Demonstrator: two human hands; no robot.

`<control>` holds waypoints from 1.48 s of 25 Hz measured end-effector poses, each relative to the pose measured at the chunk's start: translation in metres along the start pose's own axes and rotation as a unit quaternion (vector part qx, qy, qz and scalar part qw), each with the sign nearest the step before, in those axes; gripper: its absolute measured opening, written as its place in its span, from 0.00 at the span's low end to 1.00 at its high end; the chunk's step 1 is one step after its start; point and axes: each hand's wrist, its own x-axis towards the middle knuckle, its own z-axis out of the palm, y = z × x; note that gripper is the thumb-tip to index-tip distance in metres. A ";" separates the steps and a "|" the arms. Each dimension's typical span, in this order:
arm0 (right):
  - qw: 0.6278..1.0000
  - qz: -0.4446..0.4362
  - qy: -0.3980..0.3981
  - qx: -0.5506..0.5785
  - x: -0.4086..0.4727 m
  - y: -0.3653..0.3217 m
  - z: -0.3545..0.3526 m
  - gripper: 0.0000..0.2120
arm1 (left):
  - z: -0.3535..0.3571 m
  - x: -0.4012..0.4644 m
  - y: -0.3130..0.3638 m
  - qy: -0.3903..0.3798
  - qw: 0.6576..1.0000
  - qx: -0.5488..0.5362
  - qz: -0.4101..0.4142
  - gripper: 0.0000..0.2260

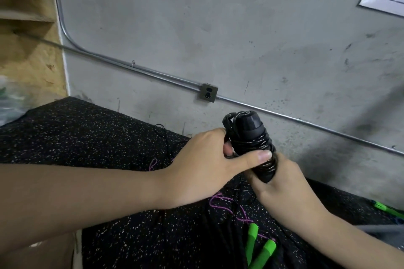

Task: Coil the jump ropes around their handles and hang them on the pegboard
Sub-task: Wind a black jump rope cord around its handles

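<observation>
A black jump rope (pixel 251 137) is wound in coils around its black handles, held upright in the middle of the view. My left hand (pixel 203 168) grips the bundle from the left, its thumb pressed across the coils. My right hand (pixel 277 183) holds the lower end of the handles from below. Under my hands, a second rope with green handles (pixel 260 249) and a purple cord (pixel 229 205) lies loose on the black speckled mat (pixel 87 137). No pegboard is in view.
A grey concrete wall (pixel 196 28) rises behind the mat, with a metal conduit (pixel 131 67) and a socket box (pixel 209 92). Another green handle (pixel 387 207) lies at the right edge. A wooden shelf (pixel 26 17) stands at the far left.
</observation>
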 end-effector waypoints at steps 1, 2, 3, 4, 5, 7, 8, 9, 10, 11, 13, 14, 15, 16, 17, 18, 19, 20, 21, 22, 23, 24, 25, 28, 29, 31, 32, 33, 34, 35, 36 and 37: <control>1.000 -0.015 -0.009 -0.011 0.001 -0.002 -0.005 0.09 | -0.001 0.001 0.000 -0.002 1.000 -0.009 0.005 0.26; 0.999 -0.026 -0.032 -0.019 0.002 -0.003 -0.014 0.10 | -0.002 0.002 0.000 -0.008 1.000 -0.017 0.013 0.26; 0.997 -0.033 -0.072 -0.013 0.003 -0.005 -0.022 0.12 | -0.003 0.003 0.001 -0.017 0.999 -0.025 0.025 0.27; 0.991 -0.032 -0.129 0.020 0.002 -0.007 -0.030 0.15 | -0.005 0.003 0.003 -0.029 0.998 -0.037 0.038 0.29; 0.977 -0.016 -0.191 0.097 0.000 -0.010 -0.036 0.17 | -0.006 0.004 0.004 -0.045 0.996 -0.057 0.052 0.31; 0.895 0.065 -0.295 0.330 -0.006 -0.013 -0.038 0.22 | -0.008 0.004 0.006 -0.077 0.988 -0.120 0.067 0.32; 0.843 0.100 -0.325 0.416 -0.009 -0.013 -0.038 0.22 | -0.009 0.004 0.005 -0.091 0.982 -0.149 0.066 0.33; 0.814 0.124 -0.336 0.458 -0.011 -0.014 -0.037 0.20 | -0.009 0.004 0.004 -0.102 0.978 -0.170 0.064 0.33; 0.809 0.140 -0.339 0.459 -0.011 -0.014 -0.036 0.19 | -0.009 0.004 0.003 -0.110 0.977 -0.173 0.063 0.34; 0.820 0.150 -0.336 0.439 -0.011 -0.015 -0.037 0.16 | -0.009 0.004 0.001 -0.113 0.979 -0.156 0.061 0.36; 0.856 0.160 -0.297 0.392 -0.010 -0.017 -0.038 0.11 | -0.011 0.006 -0.001 -0.111 0.990 -0.085 0.036 0.40; 0.869 0.164 -0.272 0.380 -0.010 -0.017 -0.039 0.10 | -0.013 0.008 -0.001 -0.106 0.993 -0.042 0.008 0.42; 0.876 0.166 -0.255 0.374 -0.009 -0.016 -0.039 0.11 | -0.015 0.010 -0.001 -0.104 0.994 -0.009 -0.017 0.42; 0.882 0.164 -0.244 0.369 -0.008 -0.014 -0.039 0.12 | -0.018 0.011 0.001 -0.104 0.994 0.011 -0.031 0.40; 0.886 0.160 -0.239 0.362 -0.008 -0.013 -0.039 0.13 | -0.020 0.012 0.004 -0.104 0.994 0.023 -0.032 0.38; 0.891 0.155 -0.236 0.355 -0.008 -0.013 -0.039 0.12 | -0.021 0.012 0.006 -0.101 0.994 0.030 -0.026 0.37; 0.896 0.147 -0.230 0.351 -0.007 -0.013 -0.040 0.12 | -0.023 0.013 0.007 -0.095 0.995 0.035 -0.017 0.37; 0.900 0.138 -0.221 0.350 -0.006 -0.015 -0.040 0.11 | -0.024 0.013 0.008 -0.085 0.996 0.036 -0.008 0.38; 0.904 0.131 -0.211 0.349 -0.006 -0.017 -0.041 0.11 | -0.023 0.014 0.008 -0.072 0.997 0.030 -0.001 0.38; 0.908 0.123 -0.201 0.346 -0.005 -0.019 -0.041 0.11 | -0.022 0.013 0.008 -0.055 0.998 0.017 0.008 0.37; 0.913 0.115 -0.192 0.341 -0.004 -0.020 -0.041 0.11 | -0.020 0.012 0.008 -0.038 0.999 0.000 0.019 0.34; 0.920 0.108 -0.179 0.331 -0.002 -0.021 -0.042 0.10 | -0.018 0.011 0.008 -0.023 0.999 -0.019 0.032 0.31; 0.927 0.102 -0.166 0.320 0.000 -0.021 -0.041 0.09 | -0.015 0.008 0.009 -0.013 0.998 -0.037 0.044 0.29; 0.946 0.077 -0.142 0.280 0.004 -0.019 -0.037 0.10 | -0.006 0.002 0.011 -0.007 0.996 -0.066 0.052 0.24; 0.950 0.071 -0.135 0.273 0.005 -0.018 -0.034 0.12 | -0.005 0.001 0.010 -0.013 0.997 -0.064 0.048 0.23; 0.952 0.071 -0.119 0.273 0.006 -0.015 -0.028 0.15 | -0.001 0.000 0.008 -0.016 0.997 -0.054 0.045 0.25; 0.953 0.072 -0.109 0.275 0.005 -0.013 -0.024 0.14 | 0.000 0.000 0.006 -0.012 0.998 -0.052 0.044 0.27; 0.955 0.066 -0.097 0.273 0.005 -0.011 -0.020 0.12 | 0.002 0.001 0.005 -0.008 0.998 -0.056 0.042 0.29; 0.958 0.055 -0.083 0.267 0.004 -0.009 -0.015 0.09 | 0.003 0.001 0.004 -0.006 0.997 -0.064 0.039 0.30; 0.963 0.045 -0.067 0.257 0.003 -0.006 -0.009 0.09 | 0.005 0.001 0.001 -0.005 0.997 -0.073 0.038 0.31; 0.966 0.039 -0.052 0.249 0.000 -0.004 -0.003 0.09 | 0.005 0.000 0.000 -0.008 0.996 -0.078 0.039 0.31; 0.968 0.037 -0.042 0.243 -0.002 -0.003 0.000 0.10 | 0.005 0.000 0.000 -0.015 0.996 -0.083 0.043 0.30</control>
